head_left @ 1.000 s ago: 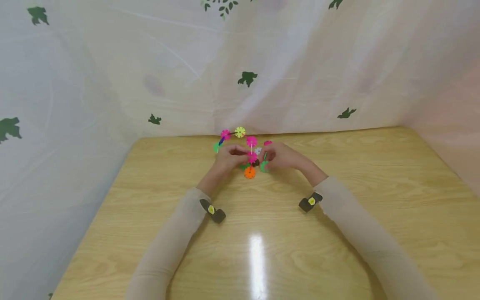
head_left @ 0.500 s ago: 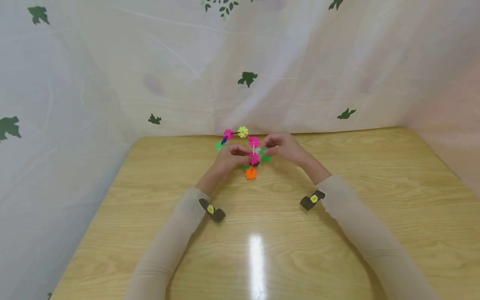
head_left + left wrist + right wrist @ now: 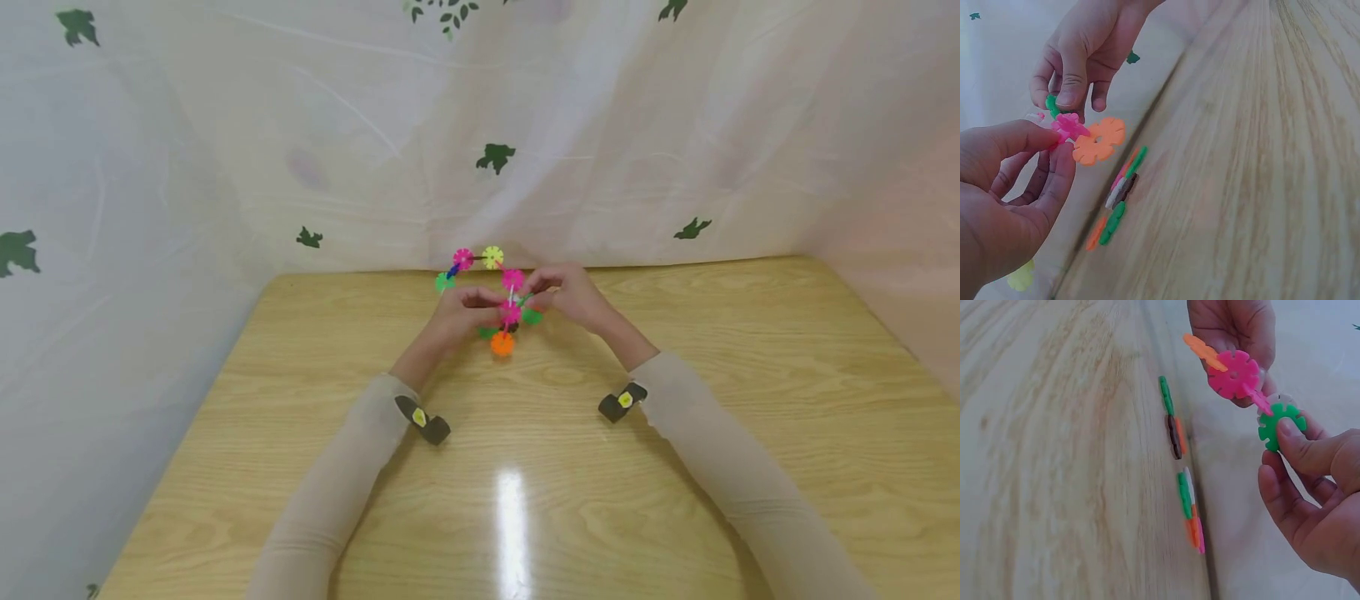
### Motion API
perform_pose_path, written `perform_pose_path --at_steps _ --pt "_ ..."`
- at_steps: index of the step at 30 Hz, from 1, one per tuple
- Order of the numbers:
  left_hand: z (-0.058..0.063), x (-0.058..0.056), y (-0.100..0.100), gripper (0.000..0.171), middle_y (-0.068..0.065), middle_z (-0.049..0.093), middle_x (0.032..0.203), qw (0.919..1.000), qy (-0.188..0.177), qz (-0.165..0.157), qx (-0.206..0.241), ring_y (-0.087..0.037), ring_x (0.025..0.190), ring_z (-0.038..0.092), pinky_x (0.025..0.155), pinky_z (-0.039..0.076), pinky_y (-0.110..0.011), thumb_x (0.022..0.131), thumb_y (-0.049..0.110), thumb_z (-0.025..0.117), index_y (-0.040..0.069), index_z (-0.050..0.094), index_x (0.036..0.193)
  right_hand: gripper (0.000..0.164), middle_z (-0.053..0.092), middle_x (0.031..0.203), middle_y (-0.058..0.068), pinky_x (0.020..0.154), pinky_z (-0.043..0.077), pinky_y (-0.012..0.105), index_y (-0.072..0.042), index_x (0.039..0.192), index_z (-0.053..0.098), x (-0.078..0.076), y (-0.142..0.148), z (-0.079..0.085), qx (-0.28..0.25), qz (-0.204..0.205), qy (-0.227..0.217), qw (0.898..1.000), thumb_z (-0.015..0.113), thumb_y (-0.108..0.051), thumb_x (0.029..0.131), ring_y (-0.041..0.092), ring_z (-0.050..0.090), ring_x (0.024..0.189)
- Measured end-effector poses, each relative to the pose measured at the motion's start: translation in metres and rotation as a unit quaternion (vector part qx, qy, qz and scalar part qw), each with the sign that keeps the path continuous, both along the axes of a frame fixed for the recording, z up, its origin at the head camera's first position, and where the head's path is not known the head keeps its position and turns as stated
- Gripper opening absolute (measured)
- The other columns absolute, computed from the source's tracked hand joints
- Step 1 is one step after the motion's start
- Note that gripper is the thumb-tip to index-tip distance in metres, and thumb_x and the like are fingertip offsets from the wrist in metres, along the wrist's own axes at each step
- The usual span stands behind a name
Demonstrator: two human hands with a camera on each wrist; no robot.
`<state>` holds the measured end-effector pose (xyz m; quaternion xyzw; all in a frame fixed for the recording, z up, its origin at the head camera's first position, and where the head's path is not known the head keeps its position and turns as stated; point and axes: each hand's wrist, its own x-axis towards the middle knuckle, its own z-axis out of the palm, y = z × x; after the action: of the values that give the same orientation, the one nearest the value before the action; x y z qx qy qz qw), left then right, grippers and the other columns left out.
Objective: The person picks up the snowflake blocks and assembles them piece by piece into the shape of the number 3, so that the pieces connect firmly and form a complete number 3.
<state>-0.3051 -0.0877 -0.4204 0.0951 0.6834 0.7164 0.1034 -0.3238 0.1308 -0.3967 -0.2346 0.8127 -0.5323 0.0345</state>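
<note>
Near the far edge of the table, my left hand pinches a chain of notched snowflake discs between thumb and fingers. A yellow disc, a light green disc and several pink ones belong to this chain, and an orange disc sticks out at its near end. Facing it, my right hand pinches a green disc with thumb and fingers. In the right wrist view that disc meets a pink disc of the chain; whether their slots are joined, I cannot tell.
Several loose discs, among them a brown disc and a green disc, lie on the wooden table beneath the hands. A pale curtain with leaf prints hangs directly behind the table's far edge.
My right hand has brought the green disc up against the chain from lower right. The chain in my left hand has shifted slightly right and up; the left hand has barely moved.
</note>
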Motion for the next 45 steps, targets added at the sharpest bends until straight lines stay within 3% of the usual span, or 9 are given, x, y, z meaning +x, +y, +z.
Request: perform_pose_path --at_steps 4,9,19,25,31,40,45 --pt "0.002 0.0 0.001 0.016 0.004 0.074 0.08 0.9996 -0.003 -0.006 0.028 -0.009 0.073 0.07 0.072 0.062 -0.021 0.088 -0.014 0.066 -0.005 0.071 0.101 0.005 0.07 0.082 0.002 0.068 0.061 0.04 0.004 0.091 0.075 0.001 -0.001 -0.001 -0.018 -0.017 0.005 1.0 0.074 0.007 0.087 0.018 0.062 0.076" --pt "0.006 0.003 0.0 0.026 0.002 0.074 0.079 0.9987 -0.009 -0.014 0.048 -0.01 0.073 0.071 0.071 0.063 -0.021 0.088 -0.015 0.066 0.01 0.074 0.089 0.005 0.07 0.08 0.0 0.064 0.058 0.034 0.002 0.088 0.076 0.002 -0.003 -0.001 -0.036 -0.028 0.008 0.999 0.075 0.007 0.086 0.013 0.062 0.076" --pt "0.012 0.002 -0.002 0.033 0.001 0.075 0.078 0.998 -0.005 -0.015 0.061 -0.011 0.07 0.073 0.072 0.064 -0.025 0.087 -0.016 0.066 0.016 0.075 0.082 0.003 0.074 0.095 0.023 0.066 0.058 0.029 0.007 0.089 0.075 0.003 -0.008 0.006 -0.03 -0.052 0.033 0.998 0.074 0.006 0.087 0.012 0.064 0.081" --pt "0.013 0.004 0.0 0.029 0.0 0.075 0.077 0.998 -0.006 -0.011 0.062 -0.012 0.07 0.073 0.072 0.064 -0.026 0.088 -0.015 0.067 0.013 0.075 0.084 0.003 0.074 0.094 0.024 0.068 0.06 0.027 0.008 0.088 0.076 0.005 -0.008 0.008 -0.037 -0.054 0.045 0.997 0.074 0.009 0.086 0.011 0.064 0.08" --pt "0.014 0.007 0.002 0.028 0.001 0.075 0.077 0.9981 -0.009 -0.009 0.06 -0.012 0.071 0.073 0.074 0.064 -0.027 0.088 -0.014 0.067 0.012 0.075 0.086 0.005 0.073 0.094 0.027 0.072 0.063 0.032 0.009 0.086 0.075 0.008 -0.007 0.009 -0.047 -0.053 0.036 0.997 0.071 0.013 0.086 0.011 0.066 0.082" --pt "0.014 0.005 0.002 0.03 0.002 0.076 0.079 0.9971 -0.016 -0.002 0.074 -0.012 0.071 0.074 0.073 0.064 -0.024 0.088 -0.015 0.066 0.013 0.075 0.083 0.007 0.072 0.091 0.02 0.074 0.063 0.037 0.007 0.086 0.075 0.008 -0.008 0.008 -0.042 -0.032 0.046 0.998 0.069 0.011 0.088 0.015 0.065 0.082" --pt "0.014 0.005 0.003 0.022 0.002 0.075 0.081 0.9981 -0.014 -0.002 0.059 -0.011 0.073 0.073 0.074 0.064 -0.024 0.089 -0.013 0.068 0.009 0.074 0.089 0.007 0.072 0.093 0.018 0.072 0.06 0.025 0.004 0.091 0.075 0.009 -0.006 0.012 -0.008 -0.033 0.04 0.999 0.069 0.008 0.091 0.019 0.063 0.086"
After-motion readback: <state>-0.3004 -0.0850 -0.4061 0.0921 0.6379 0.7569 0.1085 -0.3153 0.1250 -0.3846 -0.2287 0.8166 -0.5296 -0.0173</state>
